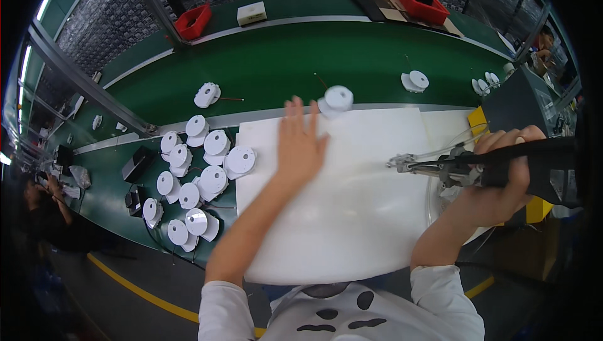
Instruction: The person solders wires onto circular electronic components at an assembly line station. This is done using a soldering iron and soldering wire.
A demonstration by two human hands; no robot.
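My left fingers [299, 121] spread, empty, just beside a white disc-topped unit [339, 98]; my right fingers [499, 142] wrapped round a metal-nosed tool [457, 169] over the white bench [364, 234].

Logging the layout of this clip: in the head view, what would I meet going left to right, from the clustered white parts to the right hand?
Clustered white parts → left hand → white part near its fingertips → tool's metal tip → right hand
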